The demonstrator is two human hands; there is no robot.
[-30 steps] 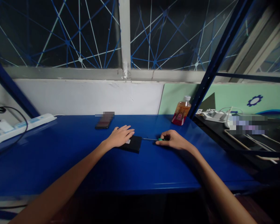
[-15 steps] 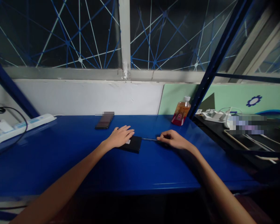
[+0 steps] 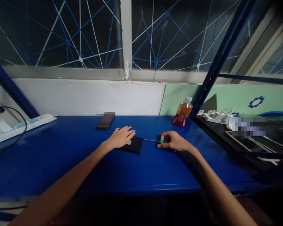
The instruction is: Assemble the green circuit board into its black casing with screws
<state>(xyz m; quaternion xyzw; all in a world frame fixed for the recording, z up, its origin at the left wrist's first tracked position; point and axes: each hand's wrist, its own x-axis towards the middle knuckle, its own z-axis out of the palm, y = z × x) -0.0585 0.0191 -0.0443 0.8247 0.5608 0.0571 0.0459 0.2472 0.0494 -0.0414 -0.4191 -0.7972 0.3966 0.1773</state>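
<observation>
A flat black box (image 3: pixel 136 146) with a small pale label lies on the blue table (image 3: pixel 89 169). My left hand (image 3: pixel 121 137) rests on its left part, palm down, with the fingers stretched toward the right. My right hand (image 3: pixel 175 141) grips the green handle of a screwdriver (image 3: pixel 161 142) between thumb and fingers. The thin metal shaft points left, and its tip is at or very near the box's right edge; contact cannot be made out.
A dark phone (image 3: pixel 105 121) lies behind my left hand. At the back right stands a bottle (image 3: pixel 183 113) of reddish drink. A white power strip (image 3: pixel 39 122) runs along the left. Cables and a white adapter (image 3: pixel 217 117) lie on a black surface at the right.
My right hand's fingers have shifted around the screwdriver, and its green handle now shows. My left hand and the black box look unmoved.
</observation>
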